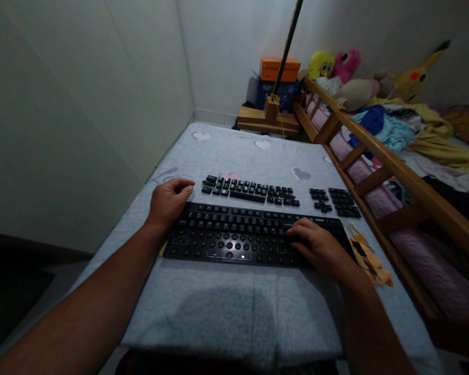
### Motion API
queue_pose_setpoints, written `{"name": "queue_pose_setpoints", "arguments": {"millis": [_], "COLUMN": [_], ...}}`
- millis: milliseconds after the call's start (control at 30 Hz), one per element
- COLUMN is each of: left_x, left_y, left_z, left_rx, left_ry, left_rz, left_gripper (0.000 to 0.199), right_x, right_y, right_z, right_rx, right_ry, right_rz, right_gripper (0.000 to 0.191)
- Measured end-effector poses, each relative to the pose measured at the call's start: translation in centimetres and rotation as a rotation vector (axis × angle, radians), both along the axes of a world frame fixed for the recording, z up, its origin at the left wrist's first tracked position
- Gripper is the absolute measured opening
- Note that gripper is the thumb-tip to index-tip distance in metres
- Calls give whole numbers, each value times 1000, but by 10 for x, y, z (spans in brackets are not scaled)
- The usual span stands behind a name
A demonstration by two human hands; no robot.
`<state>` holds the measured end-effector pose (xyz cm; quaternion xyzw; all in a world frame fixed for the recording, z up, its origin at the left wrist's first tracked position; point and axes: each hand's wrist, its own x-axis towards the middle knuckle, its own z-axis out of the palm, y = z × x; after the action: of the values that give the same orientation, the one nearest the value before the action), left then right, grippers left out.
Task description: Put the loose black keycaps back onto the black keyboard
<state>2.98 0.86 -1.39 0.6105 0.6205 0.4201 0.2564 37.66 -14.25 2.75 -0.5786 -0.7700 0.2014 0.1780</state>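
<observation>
A black computer keyboard (pixel 234 226) lies across the cloth-covered table. Its upper rows carry keycaps; the lower rows are bare, with round key seats showing. My right hand (pixel 315 242) rests over the right part of the keyboard, fingers and thumb bent together at the end of a key row; whatever is between them is hidden. Beside the keyboard's upper left corner is my left hand (pixel 170 200), its fingers curled and thumb tip near the index finger. I cannot make out anything in that pinch. Loose black keycaps (pixel 248 188) lie in rows beyond the keyboard.
More loose keycaps (pixel 342 202) sit at the right. An orange glove (pixel 369 260) with small dark tools lies right of the keyboard. A wooden bed rail (pixel 375 151) runs along the right side. A wooden stand (pixel 269 117) and an orange box (pixel 279 69) are at the back.
</observation>
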Motion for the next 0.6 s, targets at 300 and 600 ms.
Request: {"name": "queue_pose_setpoints", "arguments": {"millis": [300, 600], "left_x": [0, 0], "left_y": [0, 0], "left_z": [0, 1], "left_rx": [13, -2], "left_ry": [-6, -26], "left_rz": [-4, -10], "left_gripper": [27, 28], "right_x": [5, 2], "right_y": [-2, 1], "right_z": [2, -2], "right_rx": [3, -32], "right_ry": [36, 15], "right_rz": [-106, -60], "right_gripper": [7, 16]}}
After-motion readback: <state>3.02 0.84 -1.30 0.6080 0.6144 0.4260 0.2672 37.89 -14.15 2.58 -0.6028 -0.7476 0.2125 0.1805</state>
